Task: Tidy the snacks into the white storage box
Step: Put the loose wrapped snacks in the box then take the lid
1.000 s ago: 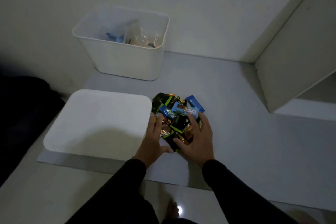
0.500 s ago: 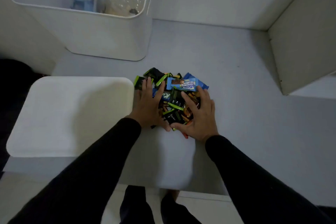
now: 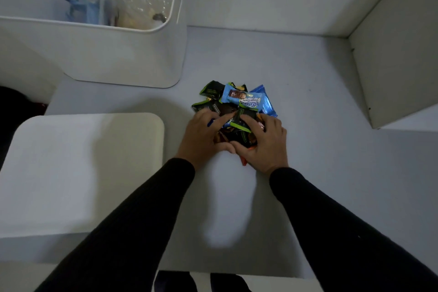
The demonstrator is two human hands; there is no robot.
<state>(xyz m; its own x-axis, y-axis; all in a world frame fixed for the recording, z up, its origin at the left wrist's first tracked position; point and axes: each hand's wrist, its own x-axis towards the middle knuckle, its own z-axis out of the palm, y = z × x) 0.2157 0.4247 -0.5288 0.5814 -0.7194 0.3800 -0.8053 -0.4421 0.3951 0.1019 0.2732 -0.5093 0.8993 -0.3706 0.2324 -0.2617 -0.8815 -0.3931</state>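
Now we look down at our gray floor mat (image 3: 308, 173) and start from the left. Our flat white lid (image 3: 80, 173) lies there with round corners, and nothing is on top of it. Behind the lid stands our white storage box (image 3: 123, 54). It is open at the top. Inside it we can see something blue (image 3: 83, 10) and some clear, shiny wrapping (image 3: 142, 7), but we cannot tell just what they are.

Next comes our left hand (image 3: 201, 135), sticking out of a black sleeve (image 3: 132, 220). Its fingers are curled and pressed against the left side of the snack pile (image 3: 234, 111). One finger reaches over the top of the dark packets.

The snacks sit on the mat, just to the right of the lid and well apart from the box. Most packets are black with green edges. A light blue bar wrapper (image 3: 241, 98) lies on top at the far side, and a shiny blue packet (image 3: 264, 104) pokes out beside it.

Our right hand (image 3: 265, 147) cups the right side of the pile, fingers bent over the packets. Both thumbs nearly meet at the near edge, so our two hands squeeze the pile between them.

Far right, a white panel (image 3: 398, 50) leans up from the floor.
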